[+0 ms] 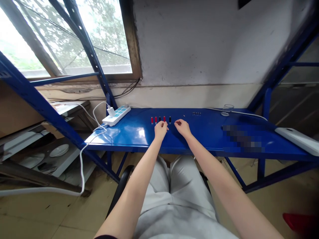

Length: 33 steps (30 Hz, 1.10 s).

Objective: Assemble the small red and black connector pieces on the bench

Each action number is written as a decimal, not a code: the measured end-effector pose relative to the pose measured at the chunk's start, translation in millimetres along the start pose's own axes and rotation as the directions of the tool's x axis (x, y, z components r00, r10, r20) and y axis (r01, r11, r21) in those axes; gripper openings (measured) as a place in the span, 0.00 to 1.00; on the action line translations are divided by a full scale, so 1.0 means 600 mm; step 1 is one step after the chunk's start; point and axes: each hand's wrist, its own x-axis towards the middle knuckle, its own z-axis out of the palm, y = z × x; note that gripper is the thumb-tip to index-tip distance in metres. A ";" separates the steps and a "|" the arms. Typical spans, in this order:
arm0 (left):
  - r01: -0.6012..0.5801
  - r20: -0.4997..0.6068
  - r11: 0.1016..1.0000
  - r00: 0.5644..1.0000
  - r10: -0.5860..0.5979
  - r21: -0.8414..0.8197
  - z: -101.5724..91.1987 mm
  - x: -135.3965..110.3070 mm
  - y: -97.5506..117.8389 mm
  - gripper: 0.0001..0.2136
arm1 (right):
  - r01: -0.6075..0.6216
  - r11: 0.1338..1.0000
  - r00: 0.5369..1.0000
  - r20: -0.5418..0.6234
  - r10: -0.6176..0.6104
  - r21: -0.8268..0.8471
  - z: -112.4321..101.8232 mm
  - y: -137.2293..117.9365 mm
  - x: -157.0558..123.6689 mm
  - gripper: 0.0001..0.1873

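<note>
A row of small upright pieces, red (152, 120) and black (170, 119), stands on the blue metal shelf (134, 132). My left hand (160, 128) rests just in front of the row, its fingers curled together beside a red piece (164, 118). My right hand (182, 127) lies a little to the right of the row with thumb and fingertips pinched. Whatever either hand holds is too small to make out. Both forearms reach out over my lap.
A white power strip (117, 115) with a plugged charger and cable lies at the shelf's left end. A cluster of tiny dark bits (196, 114) and a glass (227, 109) sit further back right. A white object (299, 137) lies far right. Plates (58, 150) rest lower left.
</note>
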 end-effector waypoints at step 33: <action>-0.019 0.153 0.998 0.988 0.010 0.054 0.004 -0.004 -0.006 0.10 | 0.108 0.994 0.991 -0.083 -0.108 -0.014 -0.025 -0.009 -0.033 0.15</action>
